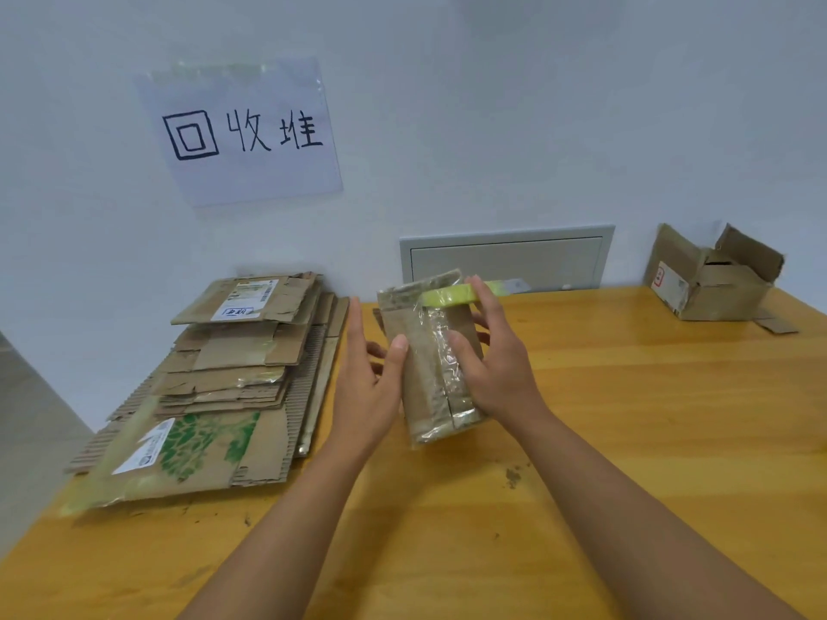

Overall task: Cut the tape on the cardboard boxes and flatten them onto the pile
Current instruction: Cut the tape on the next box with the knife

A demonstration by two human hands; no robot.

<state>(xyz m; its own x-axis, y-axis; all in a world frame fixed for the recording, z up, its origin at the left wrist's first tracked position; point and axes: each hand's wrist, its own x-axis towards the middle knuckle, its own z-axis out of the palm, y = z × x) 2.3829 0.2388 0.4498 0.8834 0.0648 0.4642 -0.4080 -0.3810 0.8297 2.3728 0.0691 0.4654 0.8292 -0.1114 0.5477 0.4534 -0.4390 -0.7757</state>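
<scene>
views: one, head-worn | position: above the near edge of the wooden table (626,440) | facing: forward and down, toward the wall (492,127) behind the table | range: close; both forearms reached in from the bottom edge, left hand (362,387) and right hand (496,373) sat mid-frame | lens: wide-angle, edges bowed | overlap: none, single view

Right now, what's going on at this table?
A person is holding a small taped cardboard box up over the wooden table with both hands. The left hand grips its left side; the right hand grips the right side and also holds a yellow-green utility knife across the top. A pile of flattened cardboard lies to the left under a wall sign. Another opened box waits at the far right.
</scene>
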